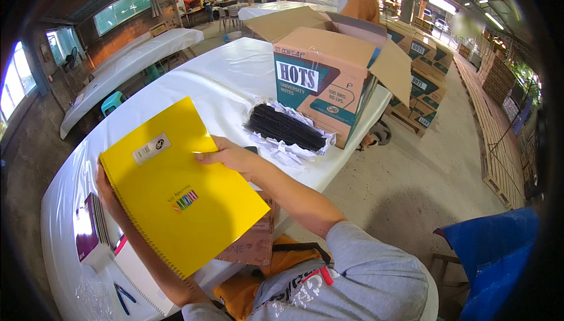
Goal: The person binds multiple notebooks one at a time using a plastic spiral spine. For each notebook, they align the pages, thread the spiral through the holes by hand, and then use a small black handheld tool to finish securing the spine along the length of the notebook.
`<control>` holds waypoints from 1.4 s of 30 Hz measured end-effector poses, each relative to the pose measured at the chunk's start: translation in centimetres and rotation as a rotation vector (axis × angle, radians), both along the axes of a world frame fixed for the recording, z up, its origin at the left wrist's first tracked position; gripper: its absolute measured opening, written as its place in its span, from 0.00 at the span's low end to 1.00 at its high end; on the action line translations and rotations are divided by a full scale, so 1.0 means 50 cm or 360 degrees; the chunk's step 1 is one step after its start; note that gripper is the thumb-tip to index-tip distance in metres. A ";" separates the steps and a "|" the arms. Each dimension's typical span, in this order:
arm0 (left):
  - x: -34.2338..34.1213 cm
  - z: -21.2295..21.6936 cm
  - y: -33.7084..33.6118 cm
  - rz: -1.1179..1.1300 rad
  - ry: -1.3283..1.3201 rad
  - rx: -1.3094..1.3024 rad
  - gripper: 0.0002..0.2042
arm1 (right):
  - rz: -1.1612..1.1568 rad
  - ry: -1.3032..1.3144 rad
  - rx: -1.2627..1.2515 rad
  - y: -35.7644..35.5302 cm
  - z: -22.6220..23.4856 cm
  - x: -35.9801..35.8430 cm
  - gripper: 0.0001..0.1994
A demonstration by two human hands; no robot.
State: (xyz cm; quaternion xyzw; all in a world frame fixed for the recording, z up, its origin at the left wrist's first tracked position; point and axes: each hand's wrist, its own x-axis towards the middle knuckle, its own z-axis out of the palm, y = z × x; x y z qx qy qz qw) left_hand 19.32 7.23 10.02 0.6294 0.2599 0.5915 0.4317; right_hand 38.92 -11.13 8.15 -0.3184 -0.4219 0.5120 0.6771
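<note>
A yellow spiral-bound notebook (188, 186) is raised in front of me, tilted, its coil running down the left side. My right hand (232, 158) grips its upper right edge, thumb on the cover. Along the coil side my left hand (106, 187) holds it, partly hidden behind the cover. Below my left forearm, an open spiral notebook with white pages (138, 271) lies on the table. Blue-handled pliers (124, 299) rest beside it. A stack of purple-covered notebooks (91, 233) sits near the left. Past my right hand, black binding coils (285, 127) lie bundled on white wrapping.
An open cardboard carton (317, 106) stands on the white-covered table (194, 80). A brown box (252, 243) is partly hidden below the notebook. Stacked cartons (426, 83) stand on a pallet at right. Blue cloth (499, 250) hangs lower right. Another person (359, 7) is beyond the carton.
</note>
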 end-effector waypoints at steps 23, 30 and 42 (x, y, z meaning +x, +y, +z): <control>-0.202 -0.062 -0.081 -0.0897 -0.0774 -0.0579 0.13 | -0.0719 -0.1508 0.0237 -0.108 0.081 -0.114 0.14; -0.209 -0.052 -0.111 -0.0981 -0.0894 -0.0615 0.12 | -0.0718 -0.1580 0.0216 -0.111 0.076 -0.112 0.14; -0.284 -0.123 -0.155 -0.0942 -0.1019 -0.0594 0.19 | -0.0351 -0.1639 0.0222 -0.162 0.100 -0.154 0.17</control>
